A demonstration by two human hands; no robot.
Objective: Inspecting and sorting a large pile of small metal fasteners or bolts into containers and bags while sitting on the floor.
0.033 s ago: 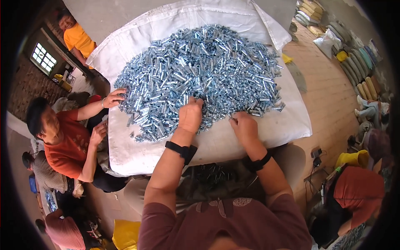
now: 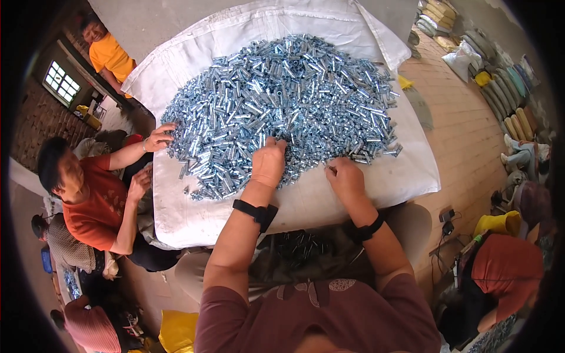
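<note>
A broad heap of shiny bluish metal sleeves and small metal pieces (image 2: 253, 100) lies on a white cloth-covered table (image 2: 400, 182) in front of me. My left hand (image 2: 269, 162) is closed at the heap's near edge, its fingers curled down among the parts. What those fingertips grip, if anything, is hidden. To its right, my right hand (image 2: 346, 179) makes a pinch just off the heap's near edge. A small metal part (image 2: 328, 167) shows at its thumb and fingertips. More dark, thin pieces (image 2: 303, 244) lie below the table edge, between my forearms.
A co-worker in an orange-red shirt (image 2: 91, 203) sits at the left, one hand (image 2: 158, 139) at the heap. Another person in yellow (image 2: 110, 56) stands far left. More people work at lower left and right. Filled sacks (image 2: 497, 97) line the right wall; yellow sacks (image 2: 176, 330) lie lower left.
The co-worker's hands at the left have shifted very slightly. My own hands and the heap look the same.
</note>
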